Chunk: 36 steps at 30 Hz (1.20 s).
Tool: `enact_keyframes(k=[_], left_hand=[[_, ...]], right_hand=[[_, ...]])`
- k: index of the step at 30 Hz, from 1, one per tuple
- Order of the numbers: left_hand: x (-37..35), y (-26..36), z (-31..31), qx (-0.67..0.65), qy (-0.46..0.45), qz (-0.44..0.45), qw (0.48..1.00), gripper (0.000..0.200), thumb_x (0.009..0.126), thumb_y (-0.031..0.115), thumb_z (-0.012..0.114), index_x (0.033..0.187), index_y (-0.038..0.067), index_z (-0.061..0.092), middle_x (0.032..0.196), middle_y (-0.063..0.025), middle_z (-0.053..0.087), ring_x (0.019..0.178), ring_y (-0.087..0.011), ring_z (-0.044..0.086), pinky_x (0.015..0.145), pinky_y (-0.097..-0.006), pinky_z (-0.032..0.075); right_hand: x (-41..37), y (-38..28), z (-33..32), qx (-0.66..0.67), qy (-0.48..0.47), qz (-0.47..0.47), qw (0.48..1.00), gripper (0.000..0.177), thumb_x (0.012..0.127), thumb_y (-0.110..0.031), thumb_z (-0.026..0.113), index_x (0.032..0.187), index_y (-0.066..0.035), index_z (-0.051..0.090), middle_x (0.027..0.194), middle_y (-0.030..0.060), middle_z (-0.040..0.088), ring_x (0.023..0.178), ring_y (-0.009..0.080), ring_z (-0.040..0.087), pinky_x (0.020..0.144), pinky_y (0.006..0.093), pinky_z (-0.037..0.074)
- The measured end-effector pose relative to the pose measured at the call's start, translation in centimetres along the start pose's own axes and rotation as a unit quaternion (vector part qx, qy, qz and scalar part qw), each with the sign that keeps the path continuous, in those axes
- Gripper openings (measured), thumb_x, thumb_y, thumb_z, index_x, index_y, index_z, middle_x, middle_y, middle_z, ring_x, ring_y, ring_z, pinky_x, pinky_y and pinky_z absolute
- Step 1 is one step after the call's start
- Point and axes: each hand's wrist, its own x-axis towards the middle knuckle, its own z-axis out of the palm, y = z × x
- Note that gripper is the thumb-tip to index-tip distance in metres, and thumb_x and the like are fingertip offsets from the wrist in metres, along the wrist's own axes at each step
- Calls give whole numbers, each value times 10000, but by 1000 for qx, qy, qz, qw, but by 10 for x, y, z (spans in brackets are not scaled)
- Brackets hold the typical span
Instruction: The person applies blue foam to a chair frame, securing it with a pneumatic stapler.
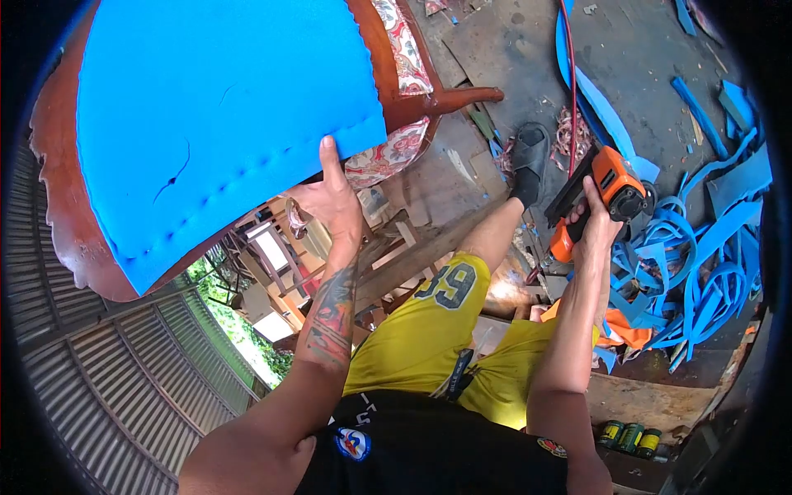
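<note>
My left hand (330, 202) grips the lower edge of a blue foam sheet (239, 107), thumb on its face and fingers tucked behind, partly hidden. Dimples run along the foam's edges, and a short dark tear shows in its surface. It covers part of a brown carved wooden furniture frame (70, 223), which also bears red-and-white patterned fabric (404, 49). In my right hand (596, 219) is an orange and black staple gun (617, 177), held away from the foam. My fingers are closed round its handle.
A red hose (572, 82) runs across the floor near the staple gun. Blue foam strips (693, 264) are heaped at the right. Wooden pieces (280, 256) lie below the frame, beside a corrugated metal wall (124, 363). Several small cans (631, 437) stand at lower right.
</note>
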Motion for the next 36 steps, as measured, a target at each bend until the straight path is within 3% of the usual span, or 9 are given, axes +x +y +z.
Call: enact_keyframes(k=[12,17,21,24,28,30,32,35,36], left_hand=[[3,-14,11,261,48,45,963,809,778,518,813,1267,-79,573,1221,-310,608,1148,-481,550,1013,-550,406],[2,-22,2,201,-33,-101,974,1134,746,587,822,1491,-81,289,1489,-317,376,1389,-483,344,1188,-535,226],[-2,-18,-5,250,-64,-91,962,1179,754,596,819,1509,-106,247,1511,-348,341,1431,-467,312,1223,-499,212],[-5,-42,-10,226,-132,-106,959,1181,782,577,806,1521,-123,207,1530,-385,294,1442,-488,290,1228,-475,211],[14,-32,-53,130,-220,-56,965,1124,812,536,799,1531,-101,216,1510,-382,365,1427,-462,361,1211,-449,268],[30,-4,-91,71,-372,-191,905,933,871,379,772,1534,-45,271,1393,-335,544,1312,-459,512,1150,-442,377],[15,-53,-93,-4,-324,-91,941,774,920,271,721,1545,18,340,1321,-250,645,1232,-388,613,1087,-439,445],[12,-71,-129,-186,-289,-296,891,557,936,259,709,1412,5,569,1343,-190,647,1228,-261,621,1009,-348,485],[30,-13,-170,-227,-269,-387,853,571,977,351,671,1435,31,554,1371,-188,625,1238,-280,614,1010,-381,479]], right_hand=[[3,1,16,9,-3,12,1000,226,912,-169,760,996,-57,583,595,13,502,457,145,505,444,315,439],[-13,-8,-18,21,-41,-98,994,174,938,-105,717,1018,-30,581,613,0,477,474,131,495,468,308,448],[-63,-81,-69,54,-33,-141,988,133,956,-102,690,1009,-31,591,627,6,477,496,132,494,489,309,454],[-118,-152,-107,50,-40,-213,975,157,990,-145,647,896,-53,562,647,0,485,554,119,491,550,306,453],[-195,-239,-166,120,-22,-238,964,318,1017,-253,615,1283,-80,597,670,-14,452,609,128,459,612,321,441],[-234,-278,-182,128,-5,-294,947,338,1017,-267,619,1280,-57,594,670,-15,453,610,132,460,620,317,439],[-273,-312,-191,138,13,-318,938,362,1015,-263,623,1301,-46,584,669,-14,455,612,131,462,621,315,439],[-336,-348,-199,124,38,-376,917,405,1008,-256,634,1334,-26,566,668,-13,458,614,127,465,626,316,443],[-355,-355,-201,101,43,-412,905,424,1004,-252,642,1346,-18,558,668,-13,460,615,125,466,629,317,446]])
